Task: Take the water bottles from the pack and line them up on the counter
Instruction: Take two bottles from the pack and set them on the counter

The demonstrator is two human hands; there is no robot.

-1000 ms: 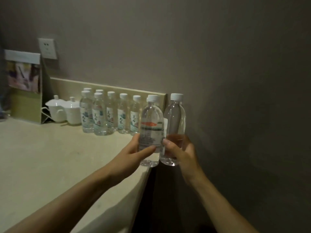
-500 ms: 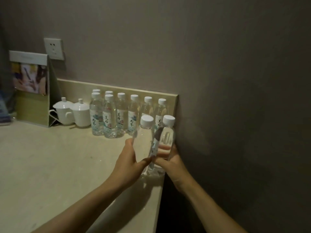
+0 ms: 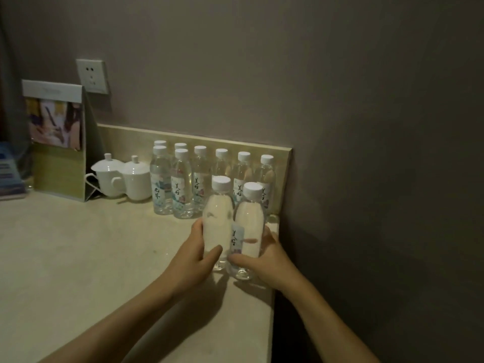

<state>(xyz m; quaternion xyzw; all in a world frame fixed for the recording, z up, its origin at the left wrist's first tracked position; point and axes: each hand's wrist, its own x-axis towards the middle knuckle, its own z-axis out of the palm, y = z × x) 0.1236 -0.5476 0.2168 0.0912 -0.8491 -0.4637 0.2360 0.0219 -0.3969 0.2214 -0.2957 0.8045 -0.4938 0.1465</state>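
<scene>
Grey walls meet at a corner above a pale beige counter (image 3: 78,258) with a low backsplash strip along its rear edge. Near the counter's right edge, the left hand (image 3: 193,260) grips one clear water bottle (image 3: 218,224), fingers and thumb wrapped round its lower body; the right hand (image 3: 267,260) grips a second water bottle (image 3: 250,221) the same way. Both bottles stand upright, touching side by side, white caps on, bases at or just above the counter; contact cannot be confirmed. At 12 o'clock from them, a row of capped bottles (image 3: 199,179) stands against the backsplash. At 10 o'clock, two white lidded cups (image 3: 123,179) sit beside the row, then a standing card display (image 3: 57,140). A wall socket (image 3: 92,76) is mounted above it.
</scene>
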